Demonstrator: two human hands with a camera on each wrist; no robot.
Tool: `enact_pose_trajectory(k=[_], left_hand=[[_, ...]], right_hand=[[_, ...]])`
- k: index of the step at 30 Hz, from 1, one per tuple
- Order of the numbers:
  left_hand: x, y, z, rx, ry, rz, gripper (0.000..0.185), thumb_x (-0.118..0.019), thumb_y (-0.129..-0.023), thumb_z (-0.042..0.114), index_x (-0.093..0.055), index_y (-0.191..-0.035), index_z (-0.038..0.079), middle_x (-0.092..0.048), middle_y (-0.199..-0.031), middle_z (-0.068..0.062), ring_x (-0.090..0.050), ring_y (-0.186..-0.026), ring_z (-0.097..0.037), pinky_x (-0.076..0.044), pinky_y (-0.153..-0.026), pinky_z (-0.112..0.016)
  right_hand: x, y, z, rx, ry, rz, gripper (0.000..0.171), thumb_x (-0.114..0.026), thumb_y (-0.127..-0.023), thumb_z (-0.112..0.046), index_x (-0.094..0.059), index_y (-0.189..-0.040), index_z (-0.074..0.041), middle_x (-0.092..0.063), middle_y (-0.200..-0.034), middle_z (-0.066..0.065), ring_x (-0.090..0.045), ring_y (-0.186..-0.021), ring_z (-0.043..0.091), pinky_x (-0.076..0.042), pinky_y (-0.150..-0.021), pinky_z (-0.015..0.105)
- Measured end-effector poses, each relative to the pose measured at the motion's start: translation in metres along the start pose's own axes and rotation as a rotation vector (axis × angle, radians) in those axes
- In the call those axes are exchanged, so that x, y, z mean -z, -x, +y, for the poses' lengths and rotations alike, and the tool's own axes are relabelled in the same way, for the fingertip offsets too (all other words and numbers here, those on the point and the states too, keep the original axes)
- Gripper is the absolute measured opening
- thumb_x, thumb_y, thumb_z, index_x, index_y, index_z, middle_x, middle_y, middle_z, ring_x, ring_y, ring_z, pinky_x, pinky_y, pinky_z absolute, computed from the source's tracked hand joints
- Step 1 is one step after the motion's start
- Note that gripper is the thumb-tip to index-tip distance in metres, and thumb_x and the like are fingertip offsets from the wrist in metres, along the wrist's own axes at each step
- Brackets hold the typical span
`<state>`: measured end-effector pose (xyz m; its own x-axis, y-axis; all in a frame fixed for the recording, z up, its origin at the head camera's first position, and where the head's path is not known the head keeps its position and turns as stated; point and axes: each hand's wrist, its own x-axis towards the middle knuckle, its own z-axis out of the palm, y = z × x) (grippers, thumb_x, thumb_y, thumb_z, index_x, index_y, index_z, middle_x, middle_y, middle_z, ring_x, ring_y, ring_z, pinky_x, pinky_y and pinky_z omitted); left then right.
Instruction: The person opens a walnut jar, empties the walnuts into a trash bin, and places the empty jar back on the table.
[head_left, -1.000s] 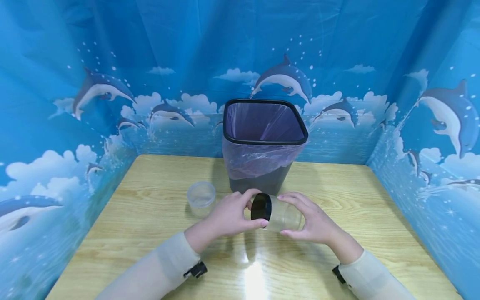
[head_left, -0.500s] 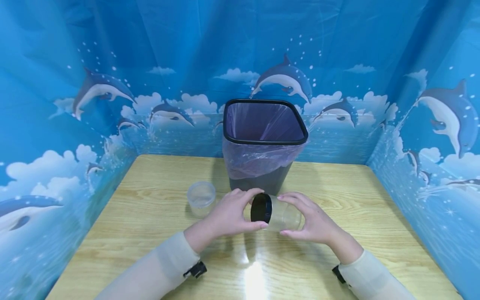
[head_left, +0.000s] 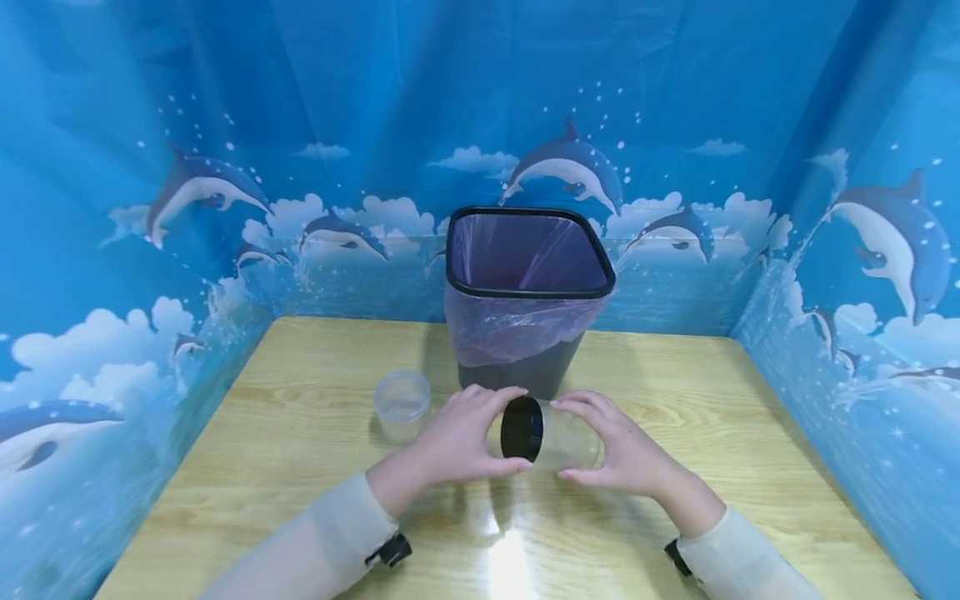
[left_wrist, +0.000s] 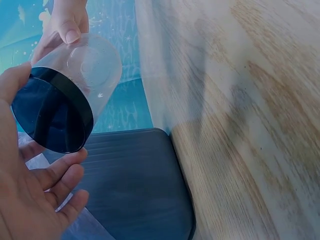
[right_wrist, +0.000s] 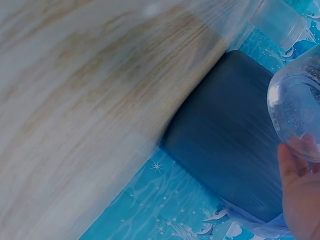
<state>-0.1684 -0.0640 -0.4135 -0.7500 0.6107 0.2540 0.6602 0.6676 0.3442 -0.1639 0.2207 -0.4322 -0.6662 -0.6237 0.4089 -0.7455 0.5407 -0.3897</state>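
A clear plastic jar (head_left: 572,439) with a black lid (head_left: 521,428) lies sideways in the air just above the wooden table (head_left: 300,467), held between both hands. My left hand (head_left: 480,433) curls round the lid, thumb below and fingers over the top. My right hand (head_left: 622,450) grips the jar's clear body from the right. In the left wrist view the lid (left_wrist: 50,112) faces the camera, with the left hand (left_wrist: 35,200) round it and a right fingertip (left_wrist: 67,30) on the jar (left_wrist: 92,60). In the right wrist view the right hand (right_wrist: 300,195) holds the jar's base (right_wrist: 300,110).
A black waste bin (head_left: 525,292) lined with a pale plastic bag stands just behind the hands. A small clear open container (head_left: 402,402) sits on the table to the left of the bin. Blue dolphin-print curtains close in the table on three sides.
Both hands keep the same grip on the jar and lid. The head view has tilted slightly, so everything sits a little lower in the frame.
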Motion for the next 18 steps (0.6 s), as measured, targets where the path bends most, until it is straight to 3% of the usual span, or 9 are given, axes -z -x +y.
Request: enact_pose_trajectory(k=[10,18], left_hand=[[-0.0020,0.0004,0.0001,-0.064,-0.043,0.031,0.093,-0.069,-0.078,0.071,-0.040,-0.152,0.023,-0.060,-0.136,0.001,-0.052,-0.114,-0.017,-0.044,-0.099,-0.041],[-0.0039,-0.0002,0.0012,-0.093,-0.106,0.031,0.092,-0.066,-0.079,0.073,-0.041,-0.152,0.023,-0.062,-0.127,-0.001,-0.052,-0.113,-0.019,-0.045,-0.097,-0.042]], right_hand=[[-0.0009,0.0001,-0.0013,0.012,0.031,-0.002,0.092,-0.090,-0.069,-0.038,-0.044,-0.147,-0.020,-0.050,-0.141,0.000,-0.048,-0.128,0.024,-0.046,-0.102,0.053],[-0.0001,-0.0023,-0.0033,-0.015,0.068,-0.062,0.094,-0.088,-0.070,-0.044,-0.042,-0.148,-0.021,-0.050,-0.141,-0.002,-0.046,-0.130,0.020,-0.046,-0.103,0.050]])
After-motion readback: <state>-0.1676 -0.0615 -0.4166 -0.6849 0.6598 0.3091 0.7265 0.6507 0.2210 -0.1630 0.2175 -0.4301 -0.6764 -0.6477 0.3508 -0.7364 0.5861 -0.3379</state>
